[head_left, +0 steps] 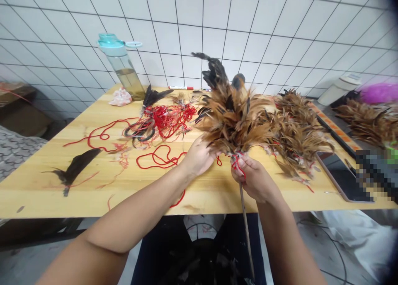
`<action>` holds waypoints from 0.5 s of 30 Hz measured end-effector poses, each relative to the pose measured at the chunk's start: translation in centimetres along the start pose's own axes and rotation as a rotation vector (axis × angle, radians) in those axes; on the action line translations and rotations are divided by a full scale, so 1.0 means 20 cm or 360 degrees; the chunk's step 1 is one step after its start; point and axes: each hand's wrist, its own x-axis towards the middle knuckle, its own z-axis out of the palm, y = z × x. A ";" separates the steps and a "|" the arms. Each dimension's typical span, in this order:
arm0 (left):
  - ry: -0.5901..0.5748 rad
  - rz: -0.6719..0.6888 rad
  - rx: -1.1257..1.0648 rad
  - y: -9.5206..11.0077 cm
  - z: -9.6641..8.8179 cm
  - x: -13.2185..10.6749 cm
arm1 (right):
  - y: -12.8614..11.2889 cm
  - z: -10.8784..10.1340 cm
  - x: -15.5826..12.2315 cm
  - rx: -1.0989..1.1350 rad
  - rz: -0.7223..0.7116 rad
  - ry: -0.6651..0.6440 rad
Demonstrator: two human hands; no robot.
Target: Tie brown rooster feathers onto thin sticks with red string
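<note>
A feather duster (236, 115) with brown and black feathers stands upright in front of me, its thin stick (245, 222) slanting down past the table edge. My right hand (256, 175) is closed around the stick just below the feathers, where red cord (239, 165) wraps a pale binding. At the left underside of the feathers is my left hand (200, 158), its fingers curled and partly covered by them. What it grips is hidden. A small red loop shows between the hands, and loose red cord (155, 165) lies beside my left wrist.
Left on the wooden table (77, 206) are black-handled scissors (139, 133), a tangle of red cord (163, 119), a dark feather (77, 166) and a water bottle (126, 71). Feather bundles (292, 131) and a phone (342, 177) lie right. A tiled wall (186, 32) stands behind.
</note>
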 end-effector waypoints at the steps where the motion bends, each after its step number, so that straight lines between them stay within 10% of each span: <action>1: -0.0041 0.0029 0.0015 -0.01 0.00 -0.01 | 0.00 0.00 0.00 0.0052 0.0005 0.0000; 8: -0.0490 0.0171 0.0912 -0.01 -0.01 -0.04 | 0.00 -0.01 0.01 0.0085 0.0012 0.0041; 15: -0.0520 0.0134 0.1453 0.04 -0.03 -0.02 | 0.02 -0.02 0.01 0.0106 0.0089 0.0055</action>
